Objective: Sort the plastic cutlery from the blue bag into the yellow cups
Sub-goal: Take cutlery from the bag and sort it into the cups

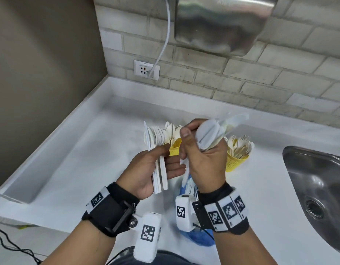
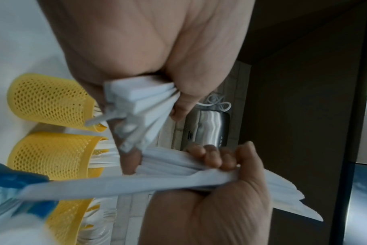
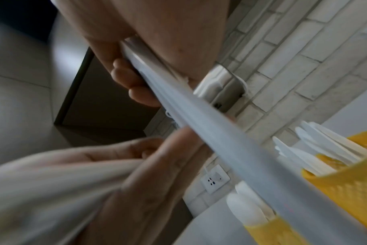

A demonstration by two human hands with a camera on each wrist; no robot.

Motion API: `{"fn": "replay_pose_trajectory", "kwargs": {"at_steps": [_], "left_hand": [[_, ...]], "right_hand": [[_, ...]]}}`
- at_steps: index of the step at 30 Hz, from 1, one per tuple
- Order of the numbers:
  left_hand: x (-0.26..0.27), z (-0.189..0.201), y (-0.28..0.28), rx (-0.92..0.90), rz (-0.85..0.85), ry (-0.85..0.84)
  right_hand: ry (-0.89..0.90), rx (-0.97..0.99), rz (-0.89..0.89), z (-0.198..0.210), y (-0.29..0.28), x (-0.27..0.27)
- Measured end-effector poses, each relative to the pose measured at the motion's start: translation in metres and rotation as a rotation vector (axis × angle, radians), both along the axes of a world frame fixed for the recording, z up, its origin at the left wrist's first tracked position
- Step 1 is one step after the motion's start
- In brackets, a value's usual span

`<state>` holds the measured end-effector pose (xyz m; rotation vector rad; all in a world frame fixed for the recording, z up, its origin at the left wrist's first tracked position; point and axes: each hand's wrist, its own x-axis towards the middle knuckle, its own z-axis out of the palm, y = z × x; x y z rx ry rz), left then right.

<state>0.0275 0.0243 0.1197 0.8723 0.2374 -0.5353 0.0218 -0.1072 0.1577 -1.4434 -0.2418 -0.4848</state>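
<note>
My left hand (image 1: 161, 163) grips a stack of white plastic knives (image 1: 159, 175) upright above the counter; the blades fan out past its fingers (image 2: 207, 157). Just to its right, my right hand (image 1: 192, 148) grips a blurred bundle of white cutlery (image 1: 213, 134), whose handles (image 3: 210, 126) run down across the right wrist view. Behind the hands stand yellow mesh cups: one (image 1: 174, 149) holds spoons, another (image 1: 235, 161) holds forks. A third cup (image 2: 73, 213) shows in the left wrist view. The blue bag (image 1: 197, 237) lies under my right wrist, with cutlery in it.
A steel sink (image 1: 318, 188) is sunk into the white counter (image 1: 88, 153) at the right. A brick wall with a socket (image 1: 146, 69), a white cable and a steel hand dryer (image 1: 220, 22) rises behind. The counter's raised lip runs along the left.
</note>
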Motion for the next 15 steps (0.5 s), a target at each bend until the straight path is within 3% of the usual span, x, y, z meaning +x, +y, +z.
{"fn": "replay_pose_trajectory", "kwargs": {"at_steps": [5, 12, 15], "left_hand": [[-0.003, -0.005, -0.003, 0.046, -0.003, 0.050], [-0.006, -0.015, -0.008, 0.085, -0.140, 0.088], [-0.007, -0.017, -0.009, 0.070, -0.211, 0.093]], "right_hand": [[0.048, 0.047, -0.036, -0.010, 0.004, 0.001], [-0.150, 0.254, -0.115, 0.026, -0.004, 0.000], [-0.195, 0.238, -0.147, 0.027, -0.007, 0.002]]}}
